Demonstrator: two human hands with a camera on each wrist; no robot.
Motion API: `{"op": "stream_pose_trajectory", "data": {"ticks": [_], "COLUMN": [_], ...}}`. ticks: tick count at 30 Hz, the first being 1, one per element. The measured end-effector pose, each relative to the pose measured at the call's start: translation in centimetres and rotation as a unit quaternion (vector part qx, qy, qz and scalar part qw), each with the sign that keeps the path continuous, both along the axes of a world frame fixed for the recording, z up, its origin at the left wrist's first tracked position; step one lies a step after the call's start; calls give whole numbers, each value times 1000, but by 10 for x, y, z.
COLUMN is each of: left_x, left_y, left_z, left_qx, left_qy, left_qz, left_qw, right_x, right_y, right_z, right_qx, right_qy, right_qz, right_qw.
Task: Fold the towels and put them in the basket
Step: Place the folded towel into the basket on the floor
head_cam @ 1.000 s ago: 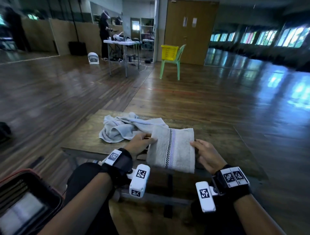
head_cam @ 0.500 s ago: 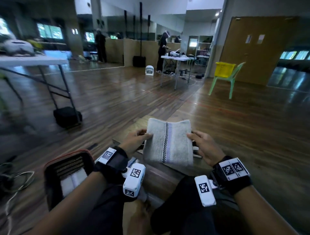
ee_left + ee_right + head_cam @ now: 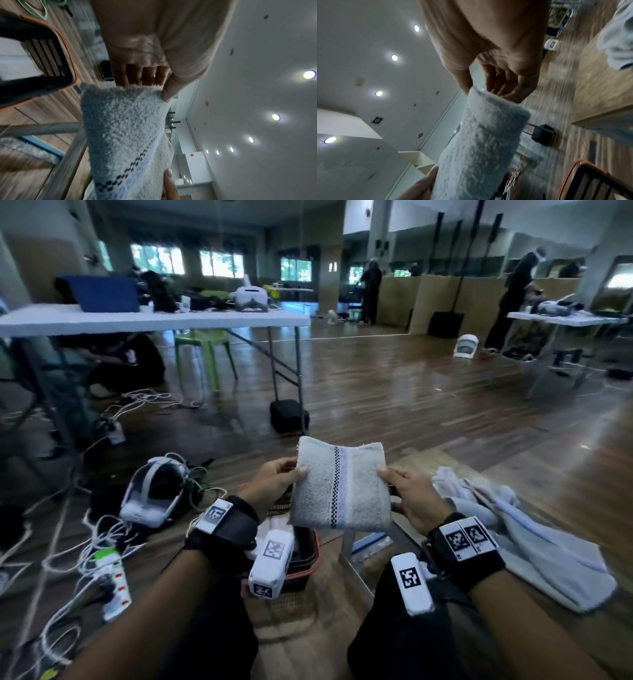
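Observation:
A folded grey towel with a checkered stripe hangs in the air between both hands. My left hand pinches its left edge, thumb on top and fingers beneath. My right hand pinches the right edge the same way. Below my left wrist sits the dark basket with an orange rim, and something white lies inside it. A second, unfolded pale towel lies crumpled on the low wooden table to the right.
On the floor at the left lie a white headset, a power strip and tangled cables. Behind stand a white folding table, a green chair and a black bag. People stand at the far tables.
Both hands have lifted the folded towel off the table and carried it left, over the basket. My head has turned left, so the table now sits at the right.

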State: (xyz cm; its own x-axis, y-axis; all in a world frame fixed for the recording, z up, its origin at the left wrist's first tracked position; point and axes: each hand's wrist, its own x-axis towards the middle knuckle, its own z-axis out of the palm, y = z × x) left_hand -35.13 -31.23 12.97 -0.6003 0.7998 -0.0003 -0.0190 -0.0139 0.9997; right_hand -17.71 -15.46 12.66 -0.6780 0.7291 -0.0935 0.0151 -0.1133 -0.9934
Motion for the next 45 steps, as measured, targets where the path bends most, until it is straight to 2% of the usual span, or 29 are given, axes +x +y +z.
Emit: {"op": "stream_pose_trajectory", "data": {"ticks": [5, 13, 21, 26, 29, 31, 36, 41, 45], "left_x": [-41, -91, -136, -167, -189, -205, -249, -299, -334], "left_y": [-26, -41, -29, -9, 6, 19, 67, 118, 151], "left_z": [-25, -75, -141, -200, -237, -256, -310, -362, -402], "left_qx": [-33, -84, -175, -266, -312, -340, -389, -440, -456], "left_qy": [-25, -74, -150, -153, -146, -132, -97, -34, -2], "left_qz": [61, 97, 136, 138, 136, 139, 136, 75, 92], "left_qw": [997, 989, 964, 942, 929, 921, 906, 894, 885], "right_x": [-58, -126, -187, -227, -251, -265, -308, -358, -394], "right_y": [-11, -19, -17, 1, 19, 25, 65, 108, 137], "right_z": [-17, -61, -120, -188, -235, -245, -303, -344, -385], "right_qx": [-4, -28, -50, -54, -66, -62, -54, -32, -36], "right_qy": [-15, -75, -218, -306, -343, -358, -414, -434, -433], "right_qz": [54, 84, 68, 68, 68, 52, 51, 66, 77], "right_qw": [998, 993, 972, 948, 935, 930, 907, 898, 898]}}
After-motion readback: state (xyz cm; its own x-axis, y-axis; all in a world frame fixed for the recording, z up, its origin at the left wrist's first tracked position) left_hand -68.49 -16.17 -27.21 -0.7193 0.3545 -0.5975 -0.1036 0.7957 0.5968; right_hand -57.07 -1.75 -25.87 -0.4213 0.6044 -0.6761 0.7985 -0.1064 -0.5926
